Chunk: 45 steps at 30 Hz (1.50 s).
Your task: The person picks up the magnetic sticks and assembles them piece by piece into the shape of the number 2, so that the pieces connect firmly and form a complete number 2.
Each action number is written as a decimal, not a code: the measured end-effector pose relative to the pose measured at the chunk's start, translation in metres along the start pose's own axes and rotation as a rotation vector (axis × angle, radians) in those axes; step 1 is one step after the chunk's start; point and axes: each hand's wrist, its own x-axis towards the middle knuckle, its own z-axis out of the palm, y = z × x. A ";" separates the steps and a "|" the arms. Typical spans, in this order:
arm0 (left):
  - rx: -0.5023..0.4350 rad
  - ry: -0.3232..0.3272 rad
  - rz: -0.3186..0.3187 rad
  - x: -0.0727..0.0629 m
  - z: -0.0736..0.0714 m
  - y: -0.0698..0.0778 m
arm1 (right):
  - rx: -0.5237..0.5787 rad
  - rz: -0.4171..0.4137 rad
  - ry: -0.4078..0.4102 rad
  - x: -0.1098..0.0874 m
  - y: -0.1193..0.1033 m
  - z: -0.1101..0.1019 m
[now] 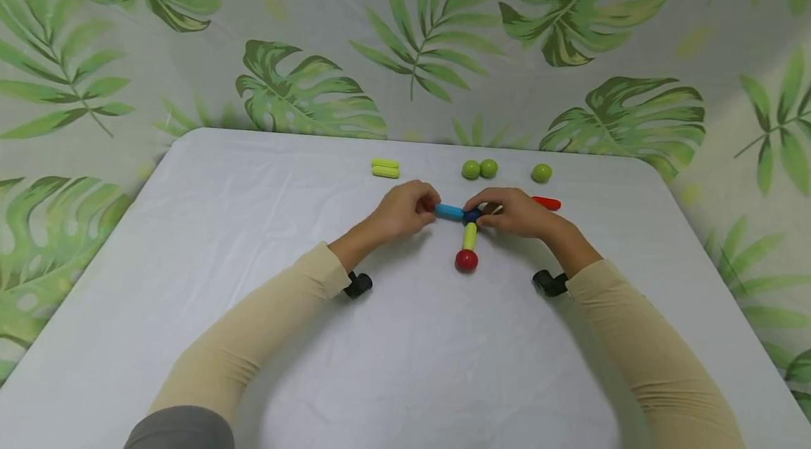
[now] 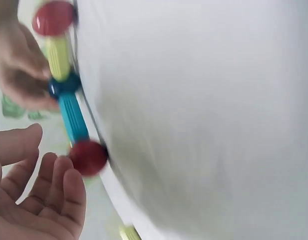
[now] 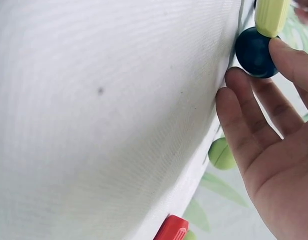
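A toy of rods and balls lies on the white table: a dark blue ball (image 1: 472, 217) joins a light blue rod (image 1: 449, 212) and a yellow rod (image 1: 469, 236). On the yellow rod's near end is a red ball (image 1: 467, 260). Another red ball (image 2: 89, 157) caps the light blue rod, partly hidden by my left hand (image 1: 405, 210) in the head view. That hand's loosely bent fingertips are right at this ball, its thumb apart. My right hand (image 1: 516, 213) pinches the dark blue ball between thumb and fingers.
Two yellow-green rods (image 1: 385, 167) lie side by side at the back. Two green balls (image 1: 479, 169) sit together further right, with a single green ball (image 1: 541, 173) beyond. Behind my right hand lies a red rod (image 1: 548, 203). A leaf-print cloth (image 1: 304, 93) hangs behind the table.
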 end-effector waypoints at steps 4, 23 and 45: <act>0.098 -0.013 -0.029 0.015 -0.012 -0.014 | -0.008 0.018 -0.009 -0.001 -0.001 0.000; 0.115 -0.122 -0.017 0.014 -0.013 -0.025 | -0.018 0.002 -0.004 0.000 -0.003 0.002; 0.113 -0.118 -0.036 0.013 -0.011 -0.025 | -0.094 -0.026 0.024 -0.006 -0.011 0.002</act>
